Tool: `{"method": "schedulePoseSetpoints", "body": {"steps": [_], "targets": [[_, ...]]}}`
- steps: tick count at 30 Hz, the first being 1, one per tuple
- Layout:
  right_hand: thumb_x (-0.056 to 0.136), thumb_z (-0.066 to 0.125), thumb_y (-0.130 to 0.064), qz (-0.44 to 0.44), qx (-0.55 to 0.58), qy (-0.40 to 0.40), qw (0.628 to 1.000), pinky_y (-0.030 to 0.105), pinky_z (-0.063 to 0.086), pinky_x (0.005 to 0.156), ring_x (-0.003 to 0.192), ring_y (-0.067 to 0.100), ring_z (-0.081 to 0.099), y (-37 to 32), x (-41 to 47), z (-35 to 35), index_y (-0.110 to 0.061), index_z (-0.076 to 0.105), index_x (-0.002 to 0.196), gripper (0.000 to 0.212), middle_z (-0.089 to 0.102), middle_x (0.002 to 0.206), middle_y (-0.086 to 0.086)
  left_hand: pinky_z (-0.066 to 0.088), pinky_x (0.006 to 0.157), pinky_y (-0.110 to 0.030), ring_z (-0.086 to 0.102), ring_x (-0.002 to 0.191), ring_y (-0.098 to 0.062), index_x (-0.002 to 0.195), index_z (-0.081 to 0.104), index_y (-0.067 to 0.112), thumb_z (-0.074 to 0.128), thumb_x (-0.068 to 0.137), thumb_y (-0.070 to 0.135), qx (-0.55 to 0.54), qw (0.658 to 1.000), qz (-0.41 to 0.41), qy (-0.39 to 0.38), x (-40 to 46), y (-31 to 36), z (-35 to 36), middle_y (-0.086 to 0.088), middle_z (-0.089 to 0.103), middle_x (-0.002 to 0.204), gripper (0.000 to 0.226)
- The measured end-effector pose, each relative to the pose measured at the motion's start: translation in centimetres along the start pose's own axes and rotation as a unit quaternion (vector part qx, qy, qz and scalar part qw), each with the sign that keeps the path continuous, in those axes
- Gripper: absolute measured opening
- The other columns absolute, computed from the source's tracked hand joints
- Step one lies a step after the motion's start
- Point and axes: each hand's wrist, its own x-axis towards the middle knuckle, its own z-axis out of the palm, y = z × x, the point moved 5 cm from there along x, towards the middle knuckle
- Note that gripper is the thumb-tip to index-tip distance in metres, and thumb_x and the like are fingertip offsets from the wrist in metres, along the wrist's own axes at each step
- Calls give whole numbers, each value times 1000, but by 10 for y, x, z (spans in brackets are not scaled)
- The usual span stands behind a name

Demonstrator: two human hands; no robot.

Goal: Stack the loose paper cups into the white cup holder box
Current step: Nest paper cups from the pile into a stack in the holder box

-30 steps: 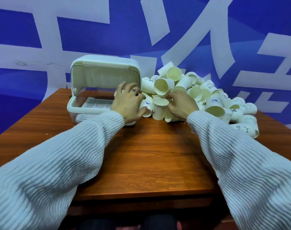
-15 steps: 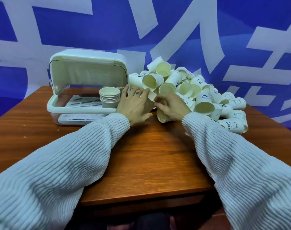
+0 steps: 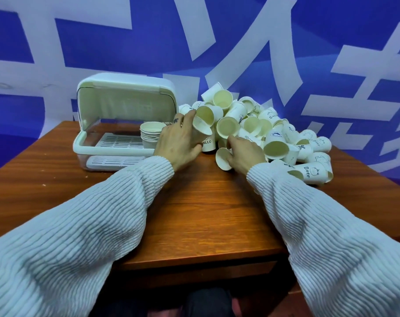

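Observation:
A white cup holder box stands open at the table's back left, its lid raised. Inside, at its right end, sits a stack of nested paper cups. A heap of loose paper cups fills the back right of the table. My left hand grips a tilted paper cup at the heap's left edge. My right hand holds another paper cup lying on its side, mouth toward me. A "HELLO" cup stands between my hands.
The wooden table has its front edge near my body. A blue wall with large white characters rises right behind the table. Cups at the heap's right side lie close to the table's right edge.
My left hand has lifted a cup from the heap's left edge and tilted it. My right hand has shifted slightly right, still holding its cup. The view has panned.

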Motion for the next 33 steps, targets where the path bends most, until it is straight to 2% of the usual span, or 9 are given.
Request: {"method": "schedulePoseSetpoints", "body": {"steps": [3, 7, 11, 15, 19, 25, 28, 31, 33], "targets": [[91, 54, -25, 3, -18, 37, 999, 41, 48, 73, 95, 38, 64, -2, 2, -17, -15, 58, 106, 18, 67, 106, 9, 45, 91, -49, 61, 105, -45, 155, 29, 13, 71, 83, 33, -2, 1000, -12, 11, -5, -7, -15, -21, 48, 136, 86], [89, 51, -38, 18, 23, 128, 991, 45, 55, 74, 84, 37, 65, -11, 2, -54, -23, 59, 103, 22, 71, 92, 6, 45, 94, -52, 60, 108, -46, 152, 31, 13, 71, 85, 37, -43, 995, -46, 78, -12, -20, -43, -21, 55, 134, 82], [84, 54, -40, 65, 236, 173, 954, 45, 56, 77, 84, 27, 67, -33, 15, -83, -30, 62, 96, 18, 71, 80, -6, 45, 104, -53, 57, 124, -39, 152, 30, 13, 69, 91, 46, -120, 974, -119, 151, -18, -48, -74, -19, 55, 141, 79], [74, 57, -29, 84, 398, 126, 905, 47, 62, 74, 67, 19, 73, -77, 42, -90, -30, 64, 79, 9, 72, 61, -4, 42, 109, -45, 53, 132, -32, 154, 27, 16, 60, 97, 52, -192, 944, -186, 195, -23, -82, -97, -16, 52, 147, 76], [74, 54, -32, 70, 381, 120, 914, 45, 61, 76, 80, 26, 73, -121, 61, -84, -31, 63, 84, 13, 75, 81, -1, 43, 109, -47, 51, 132, -30, 152, 31, 13, 64, 96, 47, -186, 941, -193, 208, -32, -102, -109, -12, 47, 149, 73], [92, 55, -19, 28, 212, 125, 969, 40, 49, 77, 101, 35, 64, -154, 74, -72, -21, 64, 108, 19, 72, 107, 8, 52, 100, -49, 56, 122, -27, 148, 31, 22, 69, 92, 47, -177, 946, -188, 198, -40, -121, -108, -7, 54, 140, 72], [88, 58, -18, 15, 193, 79, 978, 41, 51, 82, 103, 36, 64, -165, 82, -60, -19, 61, 113, 25, 70, 110, 10, 50, 104, -47, 54, 127, -26, 149, 32, 21, 72, 91, 43, -174, 947, -190, 191, -38, -124, -106, -6, 52, 143, 74], [86, 59, -16, 22, 196, 50, 979, 42, 54, 84, 101, 35, 65, -167, 85, -52, -19, 65, 108, 23, 71, 108, 11, 44, 109, -55, 51, 131, -25, 147, 34, 21, 74, 90, 44, -173, 948, -187, 191, -34, -125, -103, -4, 49, 146, 74], [86, 60, -15, 29, 205, 45, 977, 40, 54, 82, 98, 33, 66, -166, 87, -49, -19, 68, 103, 19, 72, 103, 10, 43, 111, -48, 48, 132, -23, 148, 35, 18, 74, 90, 43, -172, 948, -183, 195, -28, -124, -102, -4, 47, 146, 74]]}}
